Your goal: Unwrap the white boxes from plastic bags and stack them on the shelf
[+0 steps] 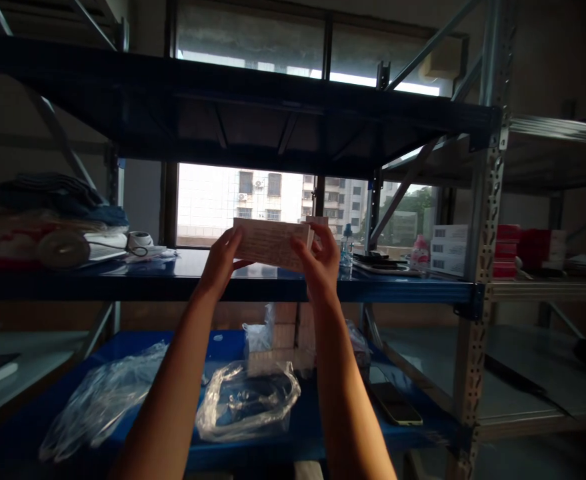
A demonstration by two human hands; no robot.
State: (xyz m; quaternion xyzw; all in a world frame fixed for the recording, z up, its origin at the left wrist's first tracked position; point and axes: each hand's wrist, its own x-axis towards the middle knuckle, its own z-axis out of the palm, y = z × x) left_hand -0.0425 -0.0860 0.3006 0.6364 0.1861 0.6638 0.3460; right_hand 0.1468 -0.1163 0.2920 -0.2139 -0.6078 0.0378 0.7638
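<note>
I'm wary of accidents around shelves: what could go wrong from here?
The left hand and right hand hold the pale box near its ends; it might drop if one slips. The bottle stands beyond the right hand and could be knocked. The phone lies near the lower shelf's front edge, so a bump might send it off.

Your flat oblong box (270, 244) is pale tan, with faint lines of print across it. The long metal shelf (267, 291) in front of you is dark blue. Your crumpled plastic bag (105, 400) is see-through with shiny white streaks. You can see a flat phone (395, 403) with a black front and a pale yellow edge. Your stacked cardboard boxes (450, 251) are white with dark stripy labels, and the small boxes (505, 251) beside them are red. Your little plastic bottle (419, 253) is pink.
</note>
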